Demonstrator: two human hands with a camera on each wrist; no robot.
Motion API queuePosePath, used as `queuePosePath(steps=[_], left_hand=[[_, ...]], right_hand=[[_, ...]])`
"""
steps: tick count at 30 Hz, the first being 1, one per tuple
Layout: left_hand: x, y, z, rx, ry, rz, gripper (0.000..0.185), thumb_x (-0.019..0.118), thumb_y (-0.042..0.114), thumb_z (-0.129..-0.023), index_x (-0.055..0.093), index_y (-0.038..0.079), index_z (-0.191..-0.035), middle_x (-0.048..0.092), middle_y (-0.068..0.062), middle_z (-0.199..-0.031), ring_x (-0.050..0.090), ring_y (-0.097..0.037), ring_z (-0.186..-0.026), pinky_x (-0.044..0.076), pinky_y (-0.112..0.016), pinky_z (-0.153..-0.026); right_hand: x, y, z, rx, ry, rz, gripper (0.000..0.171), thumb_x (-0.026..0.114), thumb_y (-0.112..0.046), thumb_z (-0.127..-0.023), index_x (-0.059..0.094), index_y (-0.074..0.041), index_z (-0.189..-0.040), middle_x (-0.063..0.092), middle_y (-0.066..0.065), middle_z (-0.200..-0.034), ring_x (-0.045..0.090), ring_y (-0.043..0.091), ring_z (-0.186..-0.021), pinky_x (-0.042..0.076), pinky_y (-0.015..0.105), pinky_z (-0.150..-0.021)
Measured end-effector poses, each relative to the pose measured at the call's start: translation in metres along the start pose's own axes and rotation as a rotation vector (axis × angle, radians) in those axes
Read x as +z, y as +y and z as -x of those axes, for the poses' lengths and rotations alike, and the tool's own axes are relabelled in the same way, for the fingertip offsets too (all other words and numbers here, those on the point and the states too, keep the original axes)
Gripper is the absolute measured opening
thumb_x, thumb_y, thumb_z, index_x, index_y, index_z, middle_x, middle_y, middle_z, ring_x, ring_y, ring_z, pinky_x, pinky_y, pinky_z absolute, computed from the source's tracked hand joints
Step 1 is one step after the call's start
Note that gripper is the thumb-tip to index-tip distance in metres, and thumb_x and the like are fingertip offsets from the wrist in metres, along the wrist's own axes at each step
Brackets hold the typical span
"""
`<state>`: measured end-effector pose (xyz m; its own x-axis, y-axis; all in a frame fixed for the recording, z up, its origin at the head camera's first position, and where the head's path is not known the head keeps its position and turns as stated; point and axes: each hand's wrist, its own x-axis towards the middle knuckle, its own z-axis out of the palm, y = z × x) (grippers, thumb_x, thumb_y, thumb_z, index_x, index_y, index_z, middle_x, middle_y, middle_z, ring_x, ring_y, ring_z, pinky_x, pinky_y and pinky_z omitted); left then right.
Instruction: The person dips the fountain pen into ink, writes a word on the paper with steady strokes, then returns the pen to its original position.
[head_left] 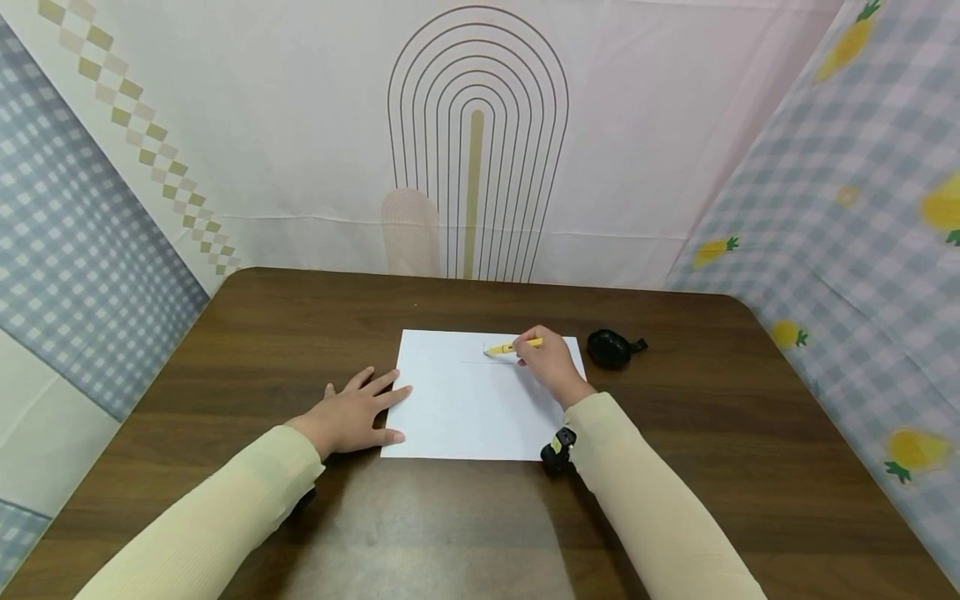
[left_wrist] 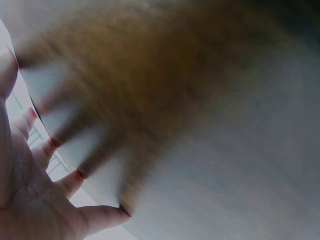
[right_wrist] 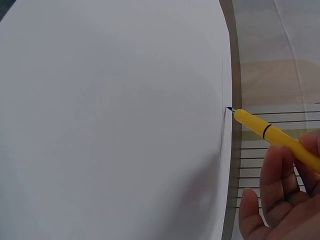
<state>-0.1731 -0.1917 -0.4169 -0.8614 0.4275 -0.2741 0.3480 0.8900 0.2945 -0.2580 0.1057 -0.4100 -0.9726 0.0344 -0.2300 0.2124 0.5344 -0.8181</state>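
Note:
A sheet of white paper (head_left: 465, 408) lies on the brown table, with a thin horizontal line and a short upright stroke near its far edge. My right hand (head_left: 546, 360) pinches a yellow pen (head_left: 504, 349) whose tip is at the short stroke. The right wrist view shows the dark tip of the yellow pen (right_wrist: 275, 132) at the paper, with a long thin line beside it. With fingers spread, my left hand (head_left: 352, 414) rests at the paper's left edge, some fingertips on the sheet. Its spread fingers (left_wrist: 102, 218) also show in the left wrist view.
A small black oval case (head_left: 609, 348) with a short strap lies just right of the paper's far corner. The brown wooden table (head_left: 300, 333) has rounded far corners. Behind it hangs a white cloth (head_left: 300, 125) with an arch pattern, and checked cloths hang at both sides.

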Motion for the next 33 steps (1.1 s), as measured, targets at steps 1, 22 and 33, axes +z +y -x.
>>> queuePosePath(steps=[1, 22, 33], left_hand=[[0.0, 0.0, 0.0, 0.001, 0.0, 0.0, 0.075, 0.059, 0.057, -0.089, 0.033, 0.025, -0.152, 0.018, -0.006, -0.161, 0.01, -0.042, -0.146, 0.014, -0.081, -0.095], [0.001, -0.001, -0.001, 0.001, -0.003, -0.01, 0.076, 0.057, 0.059, -0.089, 0.033, 0.026, -0.152, 0.017, -0.005, -0.161, 0.011, -0.042, -0.145, 0.016, -0.081, -0.095], [0.001, -0.001, -0.001, 0.001, -0.002, -0.007, 0.075, 0.057, 0.058, -0.089, 0.033, 0.026, -0.152, 0.017, -0.005, -0.161, 0.011, -0.042, -0.145, 0.015, -0.081, -0.095]], right_hand=[[0.0, 0.0, 0.0, -0.001, -0.001, 0.0, 0.014, 0.056, -0.023, -0.097, 0.06, -0.01, -0.101, 0.063, 0.009, -0.106, 0.055, 0.023, -0.091, 0.041, 0.03, -0.072], [-0.002, 0.002, 0.009, -0.031, -0.019, 0.027, 0.014, 0.055, -0.022, -0.096, 0.061, -0.01, -0.1, 0.064, 0.009, -0.101, 0.053, 0.022, -0.086, 0.04, 0.029, -0.07], [-0.003, 0.002, 0.013, -0.048, -0.02, 0.041, 0.013, 0.056, -0.02, -0.095, 0.062, -0.009, -0.098, 0.065, 0.009, -0.1, 0.054, 0.021, -0.084, 0.04, 0.029, -0.068]])
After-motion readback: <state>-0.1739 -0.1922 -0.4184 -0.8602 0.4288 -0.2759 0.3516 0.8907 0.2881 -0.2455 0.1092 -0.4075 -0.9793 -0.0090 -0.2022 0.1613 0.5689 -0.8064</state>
